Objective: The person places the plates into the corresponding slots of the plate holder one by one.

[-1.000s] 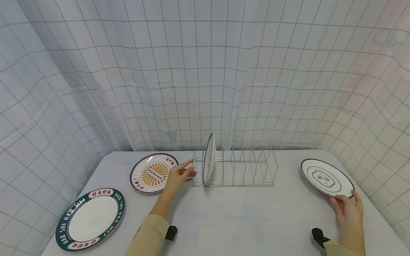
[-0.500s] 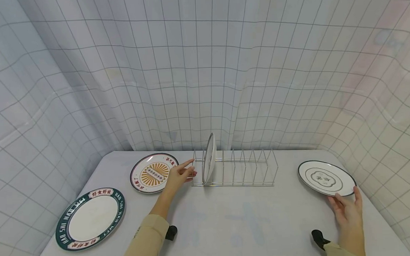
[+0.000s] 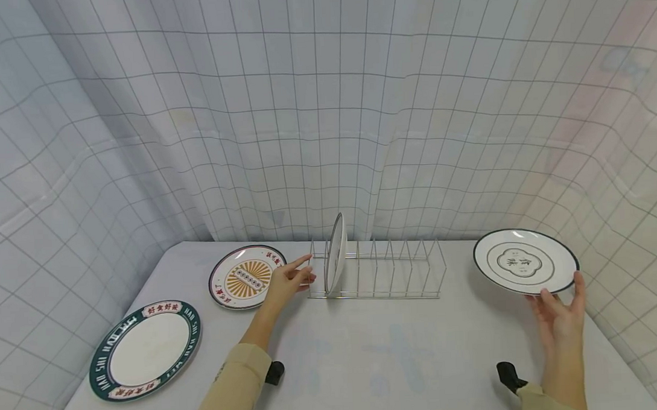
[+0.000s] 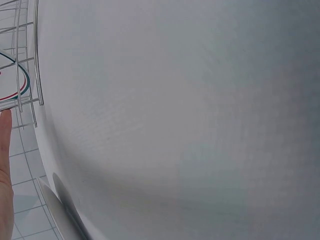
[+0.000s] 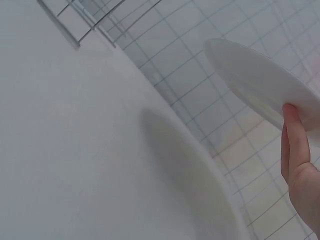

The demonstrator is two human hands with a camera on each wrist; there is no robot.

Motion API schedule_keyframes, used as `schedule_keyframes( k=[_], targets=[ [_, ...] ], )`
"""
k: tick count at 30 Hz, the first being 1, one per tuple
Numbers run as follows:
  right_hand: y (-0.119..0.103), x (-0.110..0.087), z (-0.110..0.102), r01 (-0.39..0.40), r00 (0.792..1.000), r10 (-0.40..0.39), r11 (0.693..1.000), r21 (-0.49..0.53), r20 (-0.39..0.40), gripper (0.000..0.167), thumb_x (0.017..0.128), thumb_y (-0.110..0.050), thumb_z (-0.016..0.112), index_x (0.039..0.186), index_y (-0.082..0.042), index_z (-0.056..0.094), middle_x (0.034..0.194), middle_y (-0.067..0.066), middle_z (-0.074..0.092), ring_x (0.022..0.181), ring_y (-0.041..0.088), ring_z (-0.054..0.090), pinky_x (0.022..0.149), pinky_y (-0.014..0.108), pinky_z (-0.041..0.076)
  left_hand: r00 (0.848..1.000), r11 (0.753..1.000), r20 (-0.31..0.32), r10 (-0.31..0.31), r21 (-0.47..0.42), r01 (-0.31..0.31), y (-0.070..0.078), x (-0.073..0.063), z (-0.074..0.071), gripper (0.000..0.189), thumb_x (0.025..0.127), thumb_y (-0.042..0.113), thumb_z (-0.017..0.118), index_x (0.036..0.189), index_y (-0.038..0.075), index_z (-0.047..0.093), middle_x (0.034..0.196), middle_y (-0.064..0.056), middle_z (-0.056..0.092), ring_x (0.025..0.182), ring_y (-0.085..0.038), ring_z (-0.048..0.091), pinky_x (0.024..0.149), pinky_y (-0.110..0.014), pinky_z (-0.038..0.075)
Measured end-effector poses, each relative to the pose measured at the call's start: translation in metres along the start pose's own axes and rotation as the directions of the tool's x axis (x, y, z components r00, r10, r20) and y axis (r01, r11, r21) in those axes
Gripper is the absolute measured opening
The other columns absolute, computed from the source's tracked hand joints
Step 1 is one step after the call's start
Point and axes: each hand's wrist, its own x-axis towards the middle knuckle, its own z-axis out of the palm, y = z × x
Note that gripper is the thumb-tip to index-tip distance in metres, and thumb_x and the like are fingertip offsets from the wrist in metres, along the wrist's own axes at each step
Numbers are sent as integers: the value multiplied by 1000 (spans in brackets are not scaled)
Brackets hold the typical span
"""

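In the head view my right hand [image 3: 561, 320] pinches the near right rim of a white plate [image 3: 519, 261] with a dark edge and a cloud-shaped emblem. The plate hangs above the table, and in the right wrist view its pale underside [image 5: 260, 80] rests over my fingers. My left hand [image 3: 284, 285] holds the left end of a wire dish rack [image 3: 394, 297], fingertips at its end wires. One white plate [image 3: 336, 256] stands upright in a left slot of the rack. In the left wrist view a finger [image 4: 5, 145] reaches the rack's corner.
A plate with an orange sunburst [image 3: 248, 278] lies left of the rack, partly behind my left hand. Farther left lies a bigger plate with a green lettered rim [image 3: 149, 350]. A checked curtain [image 3: 325, 108] encloses the white table [image 3: 366, 360] at back and sides.
My right hand has raised the emblem plate off the table and tipped its face more toward the head camera. My left hand, the rack and the other plates have kept their places.
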Motion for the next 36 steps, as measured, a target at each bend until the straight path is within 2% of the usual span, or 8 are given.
schedule_keyframes(
  k=[5, 11, 16, 19, 22, 24, 29, 36],
  targets=[
    [3, 0, 30, 78, 986, -73, 997, -24, 149, 76, 80, 30, 37, 135, -22, 40, 124, 13, 44, 94, 29, 62, 76, 39, 56, 1000, 1000, 1, 12, 3, -12, -1, 0, 0, 39, 90, 16, 58, 128, 5, 54, 87, -24, 67, 82, -27, 68, 74, -35, 56],
    [16, -5, 65, 102, 946, -68, 991, -90, 317, 72, 82, 29, 34, 137, -17, 35, 133, 14, 39, 96, 26, 61, 77, 35, 56, 999, 1000, 6, 31, 3, -31, -2, 0, -1, 40, 91, 16, 58, 128, 3, 53, 87, -26, 66, 82, -30, 67, 74, -36, 56],
    [35, -10, 90, 103, 907, -4, 972, -212, 422, 68, 84, 25, 35, 138, -16, 31, 137, 14, 30, 100, 22, 58, 75, 29, 56, 1000, 1000, 3, 15, 0, -15, -2, 0, -1, 39, 91, 16, 58, 128, 3, 53, 87, -25, 67, 82, -27, 67, 74, -35, 56],
    [49, -11, 101, 73, 874, 58, 966, -249, 482, 69, 84, 25, 35, 139, -16, 29, 136, 15, 29, 101, 21, 57, 78, 28, 55, 1000, 1000, 0, 12, 0, -12, -2, 0, -1, 39, 91, 15, 58, 128, 4, 53, 88, -25, 66, 83, -29, 67, 74, -35, 56],
    [64, -13, 112, 52, 852, 118, 950, -307, 510, 70, 84, 25, 36, 140, -17, 27, 135, 16, 30, 105, 20, 54, 81, 29, 54, 1000, 1000, 1, 16, 1, -16, -1, 0, 0, 39, 91, 15, 58, 128, 4, 53, 88, -26, 66, 84, -32, 66, 74, -36, 56],
    [74, -16, 120, 51, 849, 158, 925, -376, 504, 72, 84, 24, 39, 141, -18, 26, 133, 15, 32, 107, 18, 51, 83, 28, 54, 1000, 1000, 5, 16, -1, -16, -1, -1, -1, 39, 91, 15, 58, 128, 3, 53, 88, -27, 66, 85, -34, 66, 74, -37, 56],
    [101, -23, 137, 61, 853, 257, 816, -575, 455, 75, 83, 19, 47, 143, -21, 24, 118, 11, 40, 100, 14, 50, 81, 25, 53, 1000, 1000, 7, 17, -6, -17, -1, -1, -1, 40, 91, 14, 57, 128, 1, 52, 88, -28, 65, 86, -37, 65, 74, -37, 56],
    [133, -27, 152, 130, 838, 320, 670, -731, 442, 75, 82, 11, 57, 143, -21, 28, 107, 7, 46, 90, 9, 52, 79, 22, 53, 1000, 1000, 16, 24, -10, -24, 0, 1, -1, 39, 91, 15, 58, 128, 2, 52, 90, -28, 65, 87, -37, 65, 74, -37, 56]
  ],
)
